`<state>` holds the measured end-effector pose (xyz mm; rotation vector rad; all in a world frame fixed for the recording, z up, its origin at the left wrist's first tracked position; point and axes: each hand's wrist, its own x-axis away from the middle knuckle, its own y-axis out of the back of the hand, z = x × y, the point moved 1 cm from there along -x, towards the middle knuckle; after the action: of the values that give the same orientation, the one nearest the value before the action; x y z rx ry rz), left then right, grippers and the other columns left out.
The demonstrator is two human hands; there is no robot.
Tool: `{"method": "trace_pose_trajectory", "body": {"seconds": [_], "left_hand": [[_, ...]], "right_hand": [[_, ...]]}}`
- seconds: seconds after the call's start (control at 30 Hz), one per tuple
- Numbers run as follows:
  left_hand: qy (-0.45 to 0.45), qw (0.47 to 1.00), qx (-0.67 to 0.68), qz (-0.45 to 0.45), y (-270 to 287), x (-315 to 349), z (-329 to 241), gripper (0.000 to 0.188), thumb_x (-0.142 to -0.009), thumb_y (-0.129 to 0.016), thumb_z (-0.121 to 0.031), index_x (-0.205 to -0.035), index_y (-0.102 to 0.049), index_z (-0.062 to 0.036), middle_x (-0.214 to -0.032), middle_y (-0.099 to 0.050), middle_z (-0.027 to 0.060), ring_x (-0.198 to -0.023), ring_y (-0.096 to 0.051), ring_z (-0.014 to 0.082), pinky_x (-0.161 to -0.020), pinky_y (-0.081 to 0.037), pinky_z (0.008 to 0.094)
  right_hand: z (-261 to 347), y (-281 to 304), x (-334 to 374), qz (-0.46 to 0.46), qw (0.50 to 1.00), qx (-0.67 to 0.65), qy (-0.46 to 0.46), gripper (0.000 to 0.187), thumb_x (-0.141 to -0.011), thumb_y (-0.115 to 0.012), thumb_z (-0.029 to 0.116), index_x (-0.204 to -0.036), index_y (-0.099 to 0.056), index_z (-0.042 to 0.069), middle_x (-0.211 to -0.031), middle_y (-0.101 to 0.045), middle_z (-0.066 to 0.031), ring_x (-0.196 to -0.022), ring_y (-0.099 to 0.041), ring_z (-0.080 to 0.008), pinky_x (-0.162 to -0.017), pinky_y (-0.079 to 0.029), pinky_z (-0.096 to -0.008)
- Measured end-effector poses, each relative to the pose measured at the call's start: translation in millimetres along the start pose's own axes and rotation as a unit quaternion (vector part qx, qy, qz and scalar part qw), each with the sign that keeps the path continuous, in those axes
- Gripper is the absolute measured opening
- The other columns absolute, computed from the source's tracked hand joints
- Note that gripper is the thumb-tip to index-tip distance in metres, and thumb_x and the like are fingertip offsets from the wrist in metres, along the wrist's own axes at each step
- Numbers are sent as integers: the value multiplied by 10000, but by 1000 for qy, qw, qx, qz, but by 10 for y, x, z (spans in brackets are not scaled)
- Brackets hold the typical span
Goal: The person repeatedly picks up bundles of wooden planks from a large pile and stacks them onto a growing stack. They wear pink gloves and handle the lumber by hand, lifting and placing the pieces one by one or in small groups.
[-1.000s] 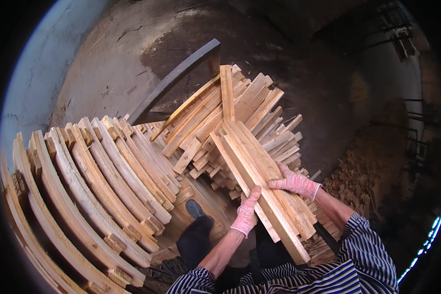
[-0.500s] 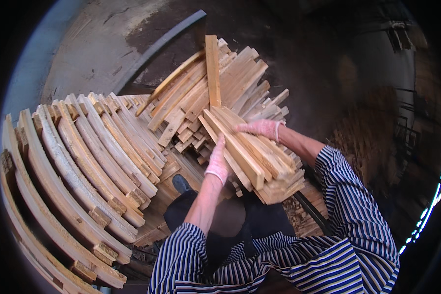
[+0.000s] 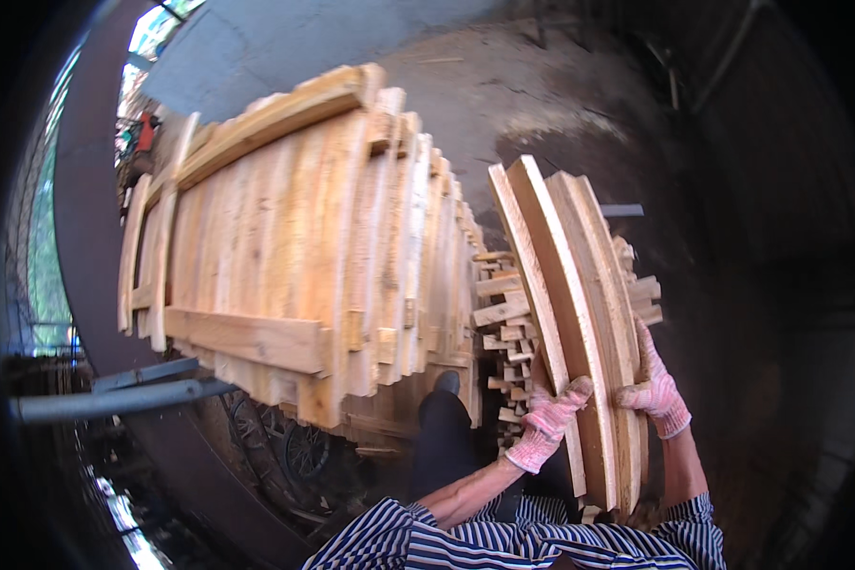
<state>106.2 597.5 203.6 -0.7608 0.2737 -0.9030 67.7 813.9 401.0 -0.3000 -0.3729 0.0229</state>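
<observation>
Between my hands is a bundle of several long wooden slats (image 3: 587,351), held lengthwise with its far end fanned apart. My left hand (image 3: 553,420), in a pink and white knit glove, is closed around the left edge of the bundle near its lower half. On the opposite side my right hand (image 3: 657,399), gloved alike, grips the right-hand slats, its thumb over their face. Part of its fingers is hidden behind the wood. Beneath and beyond the bundle lies a pile of shorter stacked wood pieces (image 3: 505,312).
A large layered stack of boards (image 3: 266,228) stands to the left, with crosspieces on top. Beside it are a blue metal tube (image 3: 128,401) and a spoked wheel (image 3: 306,450). My shoe (image 3: 446,382) is between stack and pile. Concrete floor (image 3: 503,81) lies beyond.
The view has swung left, bringing the large board stack into full sight. The slats have turned from slanting to lengthwise, and my hands now clasp them from both sides.
</observation>
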Motion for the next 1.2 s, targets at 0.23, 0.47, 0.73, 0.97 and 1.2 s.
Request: {"method": "trace_pose_trajectory", "body": {"seconds": [0.23,0.47,0.73,0.97,1.2], "left_hand": [[-180,824,-465,270,-3244,-58,1381,871,-933,-596,-518,-1579,-228,-64,-1500,-385,306,-1329,-459,348,-1114,-410,375],[-306,425,-844,-113,-6005,1003,1407,590,-997,-589,-438,-1413,-520,-25,-1306,-620,102,-1206,-591,175,-1090,-466,337],[-218,166,-905,-325,-7528,1465,-267,759,-912,-660,-542,-1473,-480,-63,-1442,-546,151,-1320,-520,242,-1146,-385,389],[-378,-255,-850,-264,-7477,1557,-511,792,-887,-718,-384,-1524,-394,-44,-1480,-500,179,-1341,-483,274,-1116,-364,372],[-150,81,-985,33,-4633,849,1623,781,-894,-740,-333,-1466,-401,76,-1499,-454,243,-1414,-421,353,-1190,-314,457]], "right_hand": [[1841,-1318,-383,75,986,-13,150,1494,-433,-971,540,-1593,-173,43,-1555,-362,-158,-1451,-350,-276,-1201,-280,-403],[2728,-3362,-927,135,978,25,157,1278,-701,-885,442,-1575,-62,2,-1279,-568,-261,-1047,-662,-281,-930,-558,-404],[2012,-4893,-2312,123,966,190,128,1372,-674,-878,480,-1573,22,-33,-1521,-256,-379,-1375,-413,-440,-1143,-388,-423],[1863,-4051,-1268,121,927,262,239,948,-851,-746,399,-1587,-230,101,-1593,-291,-255,-1461,-335,-389,-1158,-372,-419],[-17,-1907,-874,-206,967,124,80,752,-866,-711,331,-1485,-395,44,-1527,-373,-221,-1384,-438,-345,-1136,-396,-398]]}}
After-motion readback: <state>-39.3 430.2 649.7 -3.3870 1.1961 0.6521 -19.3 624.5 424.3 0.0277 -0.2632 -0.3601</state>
